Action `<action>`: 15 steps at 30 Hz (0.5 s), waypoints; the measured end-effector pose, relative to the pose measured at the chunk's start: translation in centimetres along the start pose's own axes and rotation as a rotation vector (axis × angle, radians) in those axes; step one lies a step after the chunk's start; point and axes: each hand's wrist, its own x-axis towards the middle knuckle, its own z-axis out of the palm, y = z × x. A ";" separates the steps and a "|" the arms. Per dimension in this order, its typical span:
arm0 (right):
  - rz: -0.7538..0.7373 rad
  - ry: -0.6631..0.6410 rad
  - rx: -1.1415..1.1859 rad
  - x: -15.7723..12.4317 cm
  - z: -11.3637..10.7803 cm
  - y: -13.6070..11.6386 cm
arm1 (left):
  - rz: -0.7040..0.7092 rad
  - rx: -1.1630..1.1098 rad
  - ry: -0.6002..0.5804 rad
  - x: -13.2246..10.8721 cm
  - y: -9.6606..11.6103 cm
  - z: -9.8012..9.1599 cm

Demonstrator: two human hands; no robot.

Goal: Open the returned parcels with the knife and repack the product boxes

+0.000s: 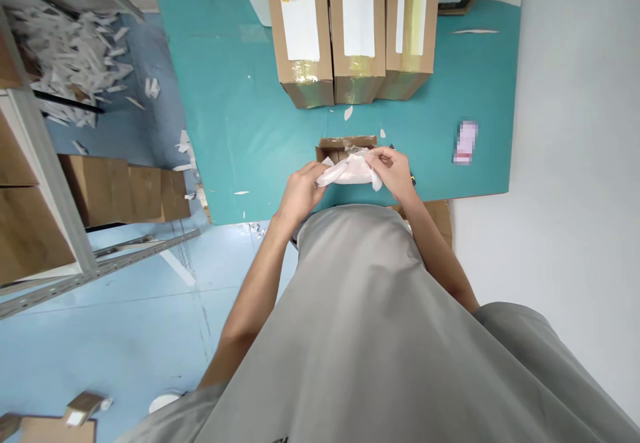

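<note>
Teal matting [240, 123] is covering the table beside a pale blue floor [125, 323], bearing 3 taped cardboard boxes [350, 36] and a small open box [345, 144], above which the left hand [300, 193] and right hand [395, 171] are both gripping a white plastic-wrapped packet [350, 169].

Three taped cardboard boxes [350, 33] with white labels stand side by side at the top of the teal counter [225, 116]. White paper scraps [70, 56] lie heaped in the upper left, beside a metal shelf [45, 156].
</note>
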 end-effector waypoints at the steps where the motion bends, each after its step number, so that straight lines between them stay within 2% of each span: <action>1: -0.009 -0.002 0.008 -0.2 -0.1 -0.4 | -0.009 -0.009 0.016 -0.4 0.3 -0.7; 5: -0.050 -0.046 0.048 -0.8 0.0 -2.0 | 0.000 0.004 0.022 -1.9 1.7 -3.2; 9: -0.057 -0.029 0.132 -1.1 0.6 -2.9 | -0.002 0.035 0.032 -3.0 2.6 -4.9; 12: -0.036 -0.047 0.168 -1.1 1.1 -3.2 | -0.050 -0.031 0.117 -3.7 2.1 -5.8; 15: -0.037 -0.072 0.171 -1.1 1.5 -3.2 | -0.155 -0.176 0.276 -4.3 1.0 -6.6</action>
